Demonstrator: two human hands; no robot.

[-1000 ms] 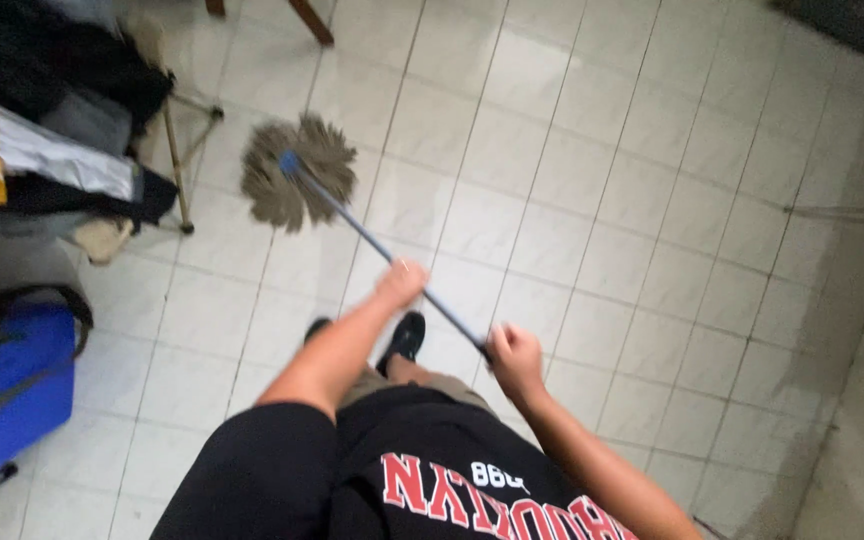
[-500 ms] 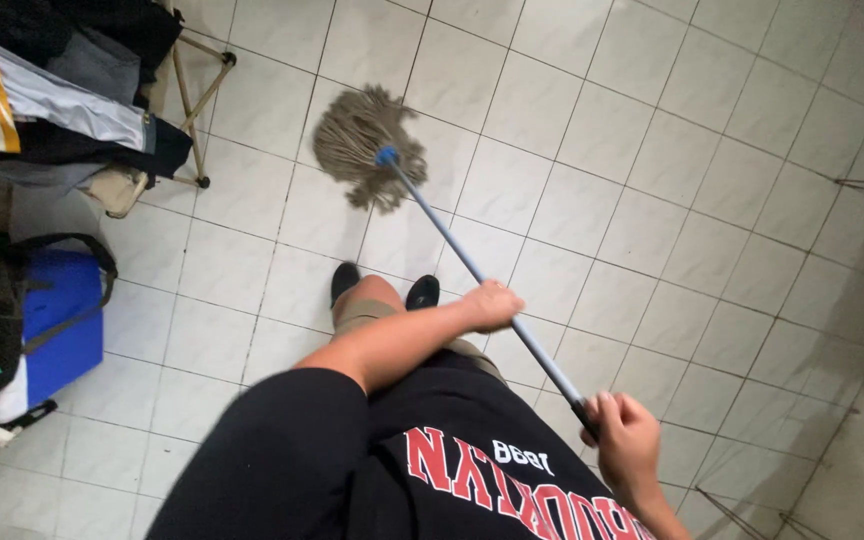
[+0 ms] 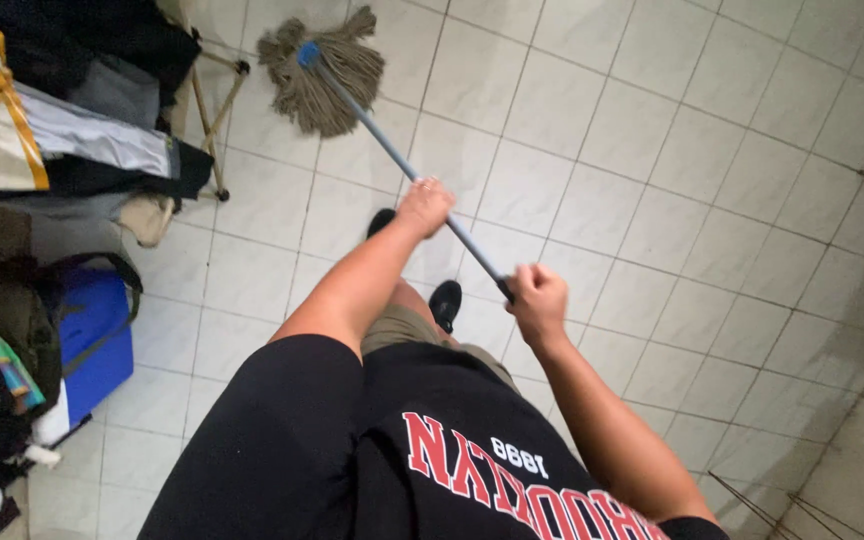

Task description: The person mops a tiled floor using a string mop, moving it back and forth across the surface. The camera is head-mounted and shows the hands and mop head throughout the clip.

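Observation:
A string mop with a grey-brown head (image 3: 320,72) and a blue-grey handle (image 3: 377,135) rests on the white tiled floor (image 3: 652,180) at the upper left. My left hand (image 3: 424,206) grips the handle at its middle. My right hand (image 3: 537,298) is closed around the handle's near end, closer to my body. The mop head lies flat on the tiles beside the thin legs of a folding rack (image 3: 220,130). My black shoes (image 3: 445,301) show below my left arm.
Clothes and bags are piled on the rack at the left edge (image 3: 62,140). A blue case with a dark strap (image 3: 97,335) stands on the floor below it. Thin metal rods (image 3: 762,505) lie near the lower right, by a wall.
The mop head has been pushed away and leftward, up to the rack's legs. Both arms have stretched forward, the right hand rising from beside my hip.

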